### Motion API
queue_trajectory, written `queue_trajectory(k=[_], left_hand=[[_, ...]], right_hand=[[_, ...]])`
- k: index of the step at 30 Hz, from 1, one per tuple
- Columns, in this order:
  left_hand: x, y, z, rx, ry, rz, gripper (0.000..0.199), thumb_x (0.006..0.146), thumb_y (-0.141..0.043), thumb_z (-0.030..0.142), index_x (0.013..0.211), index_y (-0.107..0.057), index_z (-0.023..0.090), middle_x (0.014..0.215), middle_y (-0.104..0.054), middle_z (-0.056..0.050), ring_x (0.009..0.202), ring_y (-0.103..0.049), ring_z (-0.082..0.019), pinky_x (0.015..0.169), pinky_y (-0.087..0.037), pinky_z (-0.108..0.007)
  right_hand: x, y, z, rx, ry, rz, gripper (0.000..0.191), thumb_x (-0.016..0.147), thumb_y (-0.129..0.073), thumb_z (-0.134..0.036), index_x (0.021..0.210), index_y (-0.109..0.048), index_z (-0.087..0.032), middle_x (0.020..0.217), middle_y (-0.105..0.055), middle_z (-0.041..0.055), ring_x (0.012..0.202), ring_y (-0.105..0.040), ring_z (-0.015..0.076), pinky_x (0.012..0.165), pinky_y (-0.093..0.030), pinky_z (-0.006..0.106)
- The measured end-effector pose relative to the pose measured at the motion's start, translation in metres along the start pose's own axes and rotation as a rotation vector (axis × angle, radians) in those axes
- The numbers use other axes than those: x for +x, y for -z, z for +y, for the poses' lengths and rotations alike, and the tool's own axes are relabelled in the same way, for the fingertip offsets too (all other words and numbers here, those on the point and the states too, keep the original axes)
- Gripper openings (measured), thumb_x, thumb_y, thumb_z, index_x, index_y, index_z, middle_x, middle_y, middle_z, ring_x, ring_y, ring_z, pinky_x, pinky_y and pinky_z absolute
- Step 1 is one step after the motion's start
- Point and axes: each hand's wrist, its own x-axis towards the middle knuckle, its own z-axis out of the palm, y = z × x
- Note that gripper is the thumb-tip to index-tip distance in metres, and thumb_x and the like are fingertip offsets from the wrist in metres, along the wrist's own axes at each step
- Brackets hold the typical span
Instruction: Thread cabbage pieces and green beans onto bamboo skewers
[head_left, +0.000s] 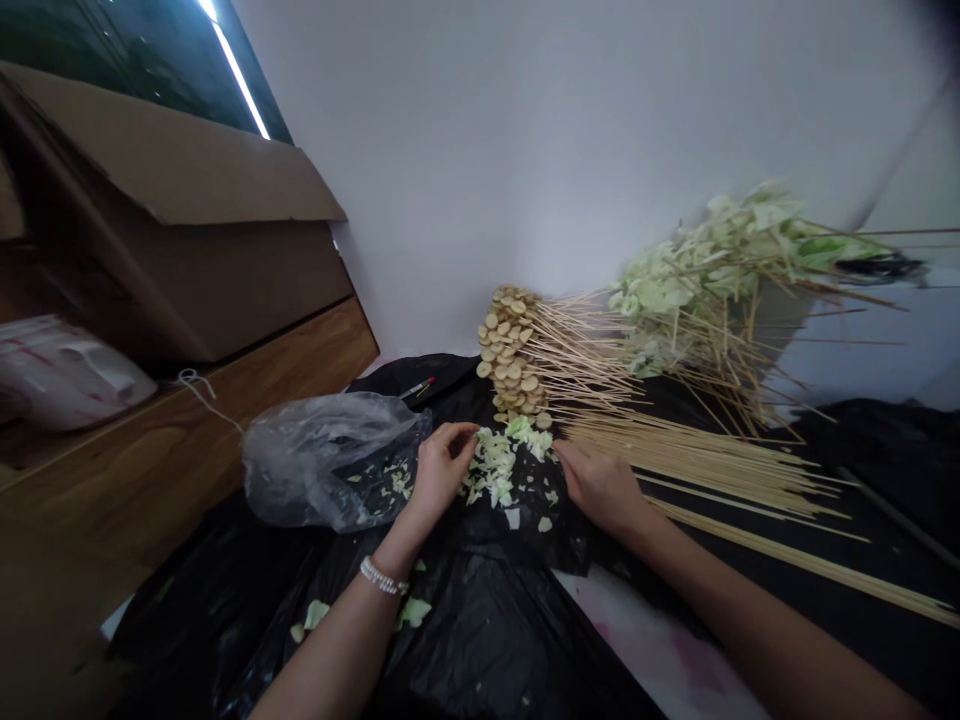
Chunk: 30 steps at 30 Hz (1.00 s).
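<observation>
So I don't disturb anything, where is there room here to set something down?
Black plastic sheeting shows below the left hand and right hand. The wooden surface left of the clear plastic bag, below the cardboard box, is also open. It is crowded at the hands: shredded cabbage, bamboo skewers, skewered round slices.

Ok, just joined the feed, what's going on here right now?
A person is working over a black plastic sheet. Their left hand rests at a heap of pale green leaf pieces, beside a clear plastic bag. Their right hand lies on the heap's other side, near a spread of bare bamboo skewers. Behind are skewered round slices and skewered leaves.
</observation>
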Motion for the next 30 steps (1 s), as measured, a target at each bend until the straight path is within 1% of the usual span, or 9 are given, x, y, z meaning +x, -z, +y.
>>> queue_trajectory(k=[2,5,7,10,12,15,21,26,30], left_hand=[[0.000,-0.004,-0.004,0.045,-0.052,-0.019,0.015,0.082,-0.058,0.019,0.091,-0.070,0.020,0.090,-0.069,-0.005,0.080,-0.064,-0.017,0.075,-0.049,-0.028],[-0.002,-0.009,-0.006,0.068,-0.120,-0.147,0.017,0.081,-0.057,0.013,0.090,-0.070,0.020,0.090,-0.069,-0.006,0.084,-0.064,-0.017,0.078,-0.048,-0.028],[-0.004,-0.012,-0.006,0.074,-0.120,-0.223,0.015,0.082,-0.059,0.016,0.092,-0.070,0.020,0.089,-0.069,-0.006,0.082,-0.064,-0.017,0.076,-0.047,-0.027],[-0.006,-0.013,-0.004,0.077,-0.089,-0.273,0.017,0.081,-0.064,0.028,0.096,-0.070,0.019,0.089,-0.068,-0.006,0.080,-0.063,-0.017,0.072,-0.047,-0.027],[-0.006,-0.013,-0.002,0.091,-0.087,-0.288,0.026,0.076,-0.070,0.032,0.099,-0.069,0.019,0.092,-0.067,-0.007,0.085,-0.062,-0.019,0.074,-0.046,-0.028],[-0.007,-0.015,0.002,0.140,-0.096,-0.306,0.035,0.070,-0.075,0.031,0.102,-0.067,0.019,0.096,-0.065,-0.007,0.088,-0.061,-0.021,0.076,-0.046,-0.029],[-0.011,-0.022,0.010,0.234,-0.120,-0.327,0.019,0.077,-0.060,0.016,0.095,-0.064,0.018,0.085,-0.061,-0.005,0.074,-0.057,-0.016,0.068,-0.045,-0.026],[-0.012,-0.023,0.008,0.242,-0.134,-0.335,0.018,0.079,-0.063,0.026,0.095,-0.065,0.019,0.087,-0.061,-0.005,0.076,-0.058,-0.016,0.069,-0.045,-0.025],[-0.011,-0.025,0.005,0.219,-0.104,-0.286,0.016,0.077,-0.062,0.020,0.092,-0.067,0.017,0.079,-0.062,-0.004,0.071,-0.058,-0.015,0.066,-0.043,-0.024]], right_hand=[[0.000,0.000,-0.001,-0.003,0.000,-0.004,0.030,0.093,-0.038,-0.020,0.103,-0.066,-0.019,0.087,-0.068,0.0061,0.072,-0.059,0.0151,0.064,-0.035,0.025],[-0.001,-0.001,-0.001,-0.003,0.001,-0.005,0.029,0.094,-0.038,-0.020,0.102,-0.066,-0.020,0.086,-0.068,0.0052,0.070,-0.059,0.0148,0.062,-0.034,0.025],[-0.001,-0.001,-0.002,-0.006,0.001,-0.002,0.029,0.094,-0.038,-0.020,0.103,-0.066,-0.020,0.086,-0.068,0.0050,0.070,-0.059,0.0150,0.062,-0.033,0.025],[-0.001,-0.002,-0.001,-0.009,0.008,0.005,0.029,0.094,-0.038,-0.020,0.104,-0.066,-0.020,0.087,-0.069,0.0049,0.070,-0.060,0.0151,0.060,-0.032,0.026],[-0.002,-0.003,-0.001,-0.011,0.016,0.009,0.029,0.094,-0.038,-0.020,0.104,-0.066,-0.020,0.086,-0.069,0.0047,0.069,-0.060,0.0150,0.060,-0.032,0.026],[-0.002,-0.004,-0.001,-0.010,0.024,0.014,0.029,0.094,-0.038,-0.021,0.103,-0.066,-0.019,0.084,-0.068,0.0041,0.068,-0.059,0.0148,0.059,-0.031,0.026],[-0.002,-0.005,-0.002,-0.007,0.023,0.013,0.028,0.095,-0.038,-0.021,0.102,-0.066,-0.019,0.081,-0.067,0.0036,0.068,-0.059,0.0145,0.059,-0.030,0.026],[-0.002,-0.006,-0.002,0.000,0.014,0.018,0.028,0.094,-0.039,-0.020,0.100,-0.066,-0.019,0.080,-0.067,0.0038,0.067,-0.058,0.0140,0.058,-0.030,0.026],[-0.002,-0.006,-0.002,0.004,0.028,0.023,0.027,0.094,-0.039,-0.019,0.099,-0.066,-0.019,0.081,-0.067,0.0041,0.067,-0.058,0.0140,0.058,-0.030,0.026]])
